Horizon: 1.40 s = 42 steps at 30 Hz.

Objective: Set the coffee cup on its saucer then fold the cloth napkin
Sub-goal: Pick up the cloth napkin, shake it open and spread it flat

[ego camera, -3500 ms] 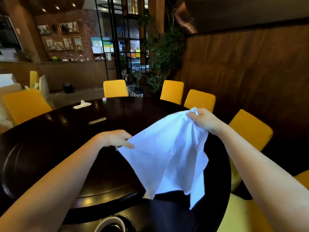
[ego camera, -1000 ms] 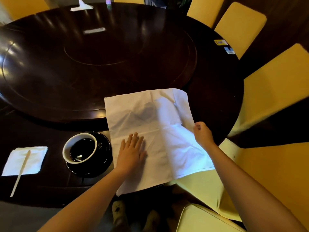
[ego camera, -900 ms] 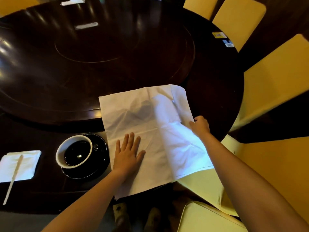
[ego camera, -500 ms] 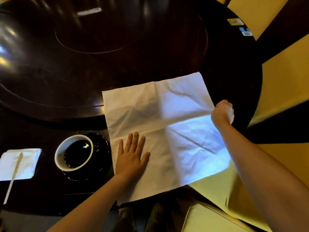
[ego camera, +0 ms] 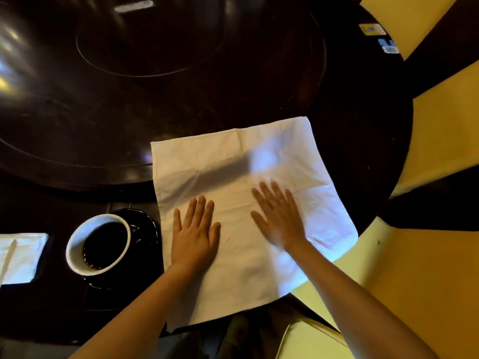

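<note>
White cloth napkin (ego camera: 243,203) lies spread flat on the dark bench (ego camera: 181,86), near edge hanging over. Left hand (ego camera: 194,235) and right hand (ego camera: 278,218) both press it, fingers straight, gripping nothing; right one blurred. Coffee cup (ego camera: 98,244) sits on its black saucer (ego camera: 147,229) just left of the napkin.

The napkin (ego camera: 241,203) is matt white cloth, creased. The table (ego camera: 181,73) is dark glossy wood. The cup (ego camera: 98,244) looks glazed, the saucer (ego camera: 145,229) glossy black.

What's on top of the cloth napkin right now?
The left hand rests flat near the left edge of the cloth napkin. The right hand, blurred, is spread over its middle. Nothing else is on it. The fabric under the palms is hidden.
</note>
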Motion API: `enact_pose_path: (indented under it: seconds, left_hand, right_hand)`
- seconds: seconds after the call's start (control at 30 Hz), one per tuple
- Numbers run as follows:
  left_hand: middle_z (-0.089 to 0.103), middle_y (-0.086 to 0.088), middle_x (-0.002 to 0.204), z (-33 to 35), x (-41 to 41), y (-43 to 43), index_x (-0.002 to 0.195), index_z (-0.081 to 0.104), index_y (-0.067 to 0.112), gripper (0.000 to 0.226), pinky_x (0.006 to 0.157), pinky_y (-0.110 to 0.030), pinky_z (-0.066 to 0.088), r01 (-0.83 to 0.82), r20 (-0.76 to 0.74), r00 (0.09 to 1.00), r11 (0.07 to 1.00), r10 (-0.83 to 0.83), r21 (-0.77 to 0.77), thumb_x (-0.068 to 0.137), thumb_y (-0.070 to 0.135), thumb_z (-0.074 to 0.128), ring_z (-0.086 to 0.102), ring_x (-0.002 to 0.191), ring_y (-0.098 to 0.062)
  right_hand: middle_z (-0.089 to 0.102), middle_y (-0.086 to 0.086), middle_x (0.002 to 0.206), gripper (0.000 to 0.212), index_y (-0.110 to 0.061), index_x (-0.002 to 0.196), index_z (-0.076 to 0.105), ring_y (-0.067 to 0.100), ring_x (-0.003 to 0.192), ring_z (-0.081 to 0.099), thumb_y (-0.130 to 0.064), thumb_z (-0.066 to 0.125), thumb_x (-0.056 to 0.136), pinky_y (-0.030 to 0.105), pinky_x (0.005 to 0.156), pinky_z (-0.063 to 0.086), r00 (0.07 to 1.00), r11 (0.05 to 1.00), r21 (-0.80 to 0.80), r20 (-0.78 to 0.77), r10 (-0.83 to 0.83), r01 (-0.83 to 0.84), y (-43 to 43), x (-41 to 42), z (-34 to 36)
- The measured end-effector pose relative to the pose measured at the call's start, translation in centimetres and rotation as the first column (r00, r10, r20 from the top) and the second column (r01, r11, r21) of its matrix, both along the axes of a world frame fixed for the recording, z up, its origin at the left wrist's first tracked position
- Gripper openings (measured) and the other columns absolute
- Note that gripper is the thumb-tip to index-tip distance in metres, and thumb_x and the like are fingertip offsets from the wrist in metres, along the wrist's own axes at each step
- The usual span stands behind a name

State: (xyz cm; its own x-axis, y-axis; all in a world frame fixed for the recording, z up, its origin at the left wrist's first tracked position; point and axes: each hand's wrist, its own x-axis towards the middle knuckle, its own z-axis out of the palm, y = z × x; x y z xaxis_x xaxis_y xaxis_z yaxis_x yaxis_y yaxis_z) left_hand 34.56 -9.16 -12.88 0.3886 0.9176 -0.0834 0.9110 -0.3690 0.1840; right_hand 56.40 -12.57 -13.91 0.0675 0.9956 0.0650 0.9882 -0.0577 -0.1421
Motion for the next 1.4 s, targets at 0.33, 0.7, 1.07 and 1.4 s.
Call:
enact_pose_path:
  seconds: [0.33,0.7,1.07,1.4]
  left_hand:
    - [-0.007,0.002,0.156,1.2,0.7,0.5,0.145,-0.002,0.024,0.076,0.114,-0.042,-0.013,-0.031,0.075,0.996,0.987,0.044,-0.156,0.078,0.059,-0.005,-0.022,0.136,-0.011]
    - [0.005,-0.006,0.158,5.9,4.6,13.8,0.147,0.014,0.016,0.051,0.115,-0.049,-0.001,-0.211,0.195,0.953,0.968,0.234,-0.133,0.100,0.035,0.019,0.000,0.144,-0.023]
    - [-0.008,0.000,0.157,4.2,1.6,14.6,0.147,-0.002,0.021,0.059,0.115,-0.040,-0.010,-0.196,0.018,0.980,0.980,0.197,-0.009,0.096,0.048,0.010,-0.013,0.143,-0.017]
    - [-0.006,-0.004,0.157,4.2,1.3,14.9,0.148,0.000,0.017,0.063,0.117,-0.041,-0.006,-0.201,-0.001,0.979,0.979,0.202,0.019,0.095,0.050,0.010,-0.010,0.143,-0.020]
  right_hand:
    - [0.013,0.003,0.159,0.080,-0.018,0.149,0.012,0.023,0.146,0.010,-0.055,-0.007,0.080,0.047,0.117,0.006,0.938,0.923,-0.181,0.131,-0.320,0.340,1.9,12.4,1.7]
    - [0.014,0.003,0.158,0.060,-0.017,0.147,0.020,0.019,0.146,0.008,-0.038,0.012,0.092,0.037,0.117,0.000,0.955,0.962,-0.066,-0.150,0.254,-0.266,13.8,-5.0,6.3]
    - [0.030,0.007,0.153,0.080,-0.016,0.144,0.031,0.026,0.143,0.022,-0.065,0.005,0.087,0.044,0.116,0.015,0.992,0.997,0.036,-0.113,-0.058,0.063,14.9,6.1,4.2]
    - [0.042,0.021,0.144,0.069,-0.002,0.138,0.038,0.040,0.132,0.040,-0.045,0.031,0.085,0.055,0.107,0.032,0.997,0.996,0.071,-0.058,-0.046,0.051,8.9,6.2,4.4]
